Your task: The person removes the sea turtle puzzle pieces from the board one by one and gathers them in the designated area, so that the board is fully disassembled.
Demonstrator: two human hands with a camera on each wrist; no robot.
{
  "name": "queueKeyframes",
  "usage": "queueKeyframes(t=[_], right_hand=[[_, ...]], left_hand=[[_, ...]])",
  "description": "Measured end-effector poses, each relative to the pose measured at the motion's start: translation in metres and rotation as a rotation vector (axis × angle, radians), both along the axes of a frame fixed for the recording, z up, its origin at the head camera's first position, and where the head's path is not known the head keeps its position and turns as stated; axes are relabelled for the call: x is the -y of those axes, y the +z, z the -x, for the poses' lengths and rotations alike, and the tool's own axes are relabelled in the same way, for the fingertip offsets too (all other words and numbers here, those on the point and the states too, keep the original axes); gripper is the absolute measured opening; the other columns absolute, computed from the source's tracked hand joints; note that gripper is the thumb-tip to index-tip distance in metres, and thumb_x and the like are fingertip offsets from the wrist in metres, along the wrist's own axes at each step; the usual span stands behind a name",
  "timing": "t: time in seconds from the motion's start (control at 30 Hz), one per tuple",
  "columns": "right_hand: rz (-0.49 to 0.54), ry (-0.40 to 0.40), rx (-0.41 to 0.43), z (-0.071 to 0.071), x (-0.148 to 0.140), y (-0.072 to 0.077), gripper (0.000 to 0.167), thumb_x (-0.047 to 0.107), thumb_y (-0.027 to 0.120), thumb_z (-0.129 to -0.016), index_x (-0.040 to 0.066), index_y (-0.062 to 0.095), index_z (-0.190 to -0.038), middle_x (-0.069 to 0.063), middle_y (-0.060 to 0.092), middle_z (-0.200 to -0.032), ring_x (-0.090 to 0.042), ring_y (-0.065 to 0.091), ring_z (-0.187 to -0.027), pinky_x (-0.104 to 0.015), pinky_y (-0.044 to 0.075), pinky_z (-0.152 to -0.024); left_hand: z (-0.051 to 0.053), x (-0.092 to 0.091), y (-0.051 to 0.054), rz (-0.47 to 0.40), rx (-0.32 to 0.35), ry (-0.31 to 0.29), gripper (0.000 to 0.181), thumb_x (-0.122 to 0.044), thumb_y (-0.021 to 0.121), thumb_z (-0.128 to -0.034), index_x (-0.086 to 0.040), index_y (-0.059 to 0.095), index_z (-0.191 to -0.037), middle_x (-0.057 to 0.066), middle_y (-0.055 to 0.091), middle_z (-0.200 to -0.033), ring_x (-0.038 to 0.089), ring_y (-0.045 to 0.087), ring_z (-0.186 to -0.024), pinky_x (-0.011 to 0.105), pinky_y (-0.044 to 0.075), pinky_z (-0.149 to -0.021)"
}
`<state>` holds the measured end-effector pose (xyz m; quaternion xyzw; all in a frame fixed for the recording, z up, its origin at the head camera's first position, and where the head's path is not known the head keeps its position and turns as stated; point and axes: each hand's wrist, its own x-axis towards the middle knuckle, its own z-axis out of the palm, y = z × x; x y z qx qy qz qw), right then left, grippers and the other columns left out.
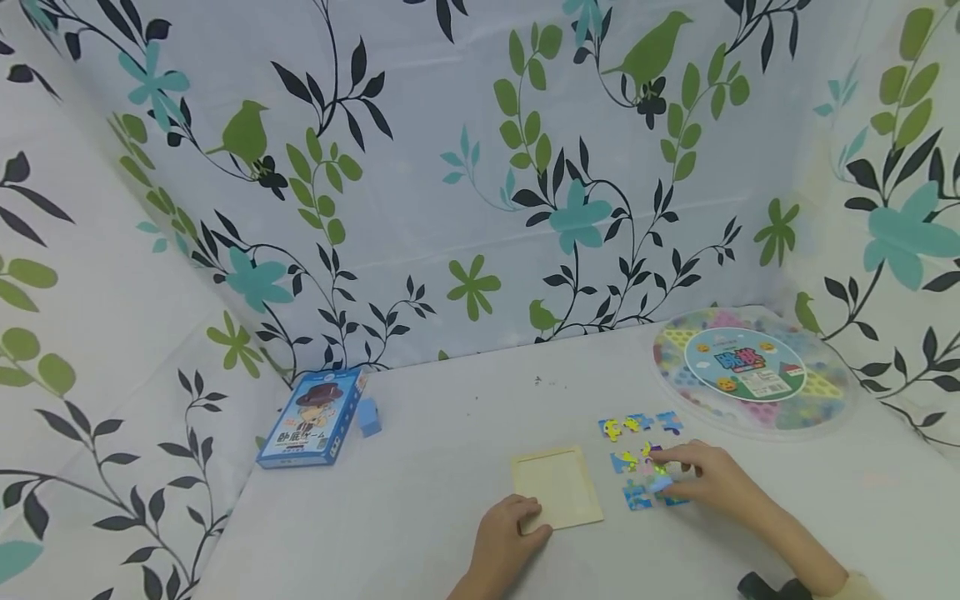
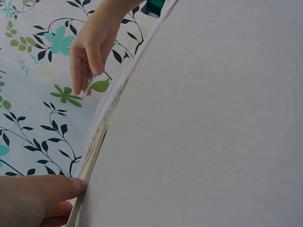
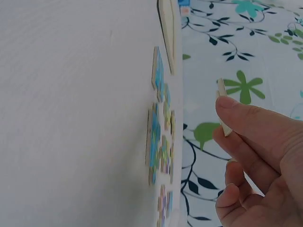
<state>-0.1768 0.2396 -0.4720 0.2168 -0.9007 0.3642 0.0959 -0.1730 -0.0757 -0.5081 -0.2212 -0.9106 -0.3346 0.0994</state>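
A square wooden puzzle tray (image 1: 558, 486) lies flat on the table. My left hand (image 1: 504, 537) holds its near left corner, with the thumb along the near edge and curled fingers at the left side. My right hand (image 1: 708, 479) is raised over several loose puzzle pieces (image 1: 637, 497) to the right of the tray. Between thumb and index finger it pinches one puzzle piece (image 3: 223, 109), seen nearly edge-on in the right wrist view. The loose pieces are blue with yellow and purple parts, and the right hand hides some of them.
At the back right lies a large round clear-lidded box (image 1: 825, 392) with a colourful label. A blue game box (image 1: 307, 425) rests at the left, beside a small blue block (image 1: 369, 417). Patterned cloth (image 1: 420, 208) hangs behind the white table (image 1: 420, 517).
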Motion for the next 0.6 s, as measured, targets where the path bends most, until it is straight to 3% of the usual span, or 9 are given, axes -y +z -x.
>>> queueKeyframes(t=[0.17,0.23,0.47,0.6], right_hand=[[-0.032,-0.074,-0.057,-0.007,-0.027,-0.005,0.039,0.025,0.077,-0.066,0.008,0.068,-0.1,0.006,0.062,-0.084,-0.004,0.039,-0.064,-0.023,0.036,-0.051],[-0.048,-0.101,-0.037,-0.009,-0.036,-0.008,0.039,0.025,0.077,-0.064,0.008,0.069,-0.099,0.007,0.061,-0.081,-0.005,0.038,-0.063,-0.023,0.035,-0.051],[-0.105,-0.176,0.194,-0.012,-0.049,-0.012,0.045,0.031,0.077,-0.063,0.008,0.068,-0.101,0.002,0.06,-0.086,-0.011,0.042,-0.068,-0.026,0.038,-0.057],[-0.132,-0.175,0.242,-0.012,-0.051,-0.012,0.044,0.028,0.077,-0.063,0.008,0.069,-0.101,0.001,0.059,-0.087,-0.013,0.041,-0.069,-0.027,0.038,-0.058]], left_hand=[[0.0,0.0,-0.002,-0.02,0.005,-0.011,0.023,-0.02,0.075,-0.0706,-0.006,0.069,-0.087,-0.001,0.065,-0.09,0.015,0.059,-0.085,0.03,0.045,-0.076],[0.0,0.001,-0.003,-0.021,-0.001,-0.014,0.023,-0.02,0.075,-0.0706,-0.006,0.069,-0.087,-0.001,0.064,-0.09,0.016,0.059,-0.086,0.03,0.045,-0.076],[0.0,0.001,-0.003,-0.019,-0.021,-0.026,0.022,-0.019,0.075,-0.0707,-0.006,0.069,-0.087,-0.002,0.064,-0.09,0.014,0.059,-0.085,0.03,0.045,-0.076],[-0.001,0.001,-0.002,-0.015,-0.022,-0.018,0.023,-0.019,0.075,-0.0702,-0.006,0.068,-0.087,-0.001,0.064,-0.09,0.015,0.059,-0.086,0.03,0.045,-0.077]])
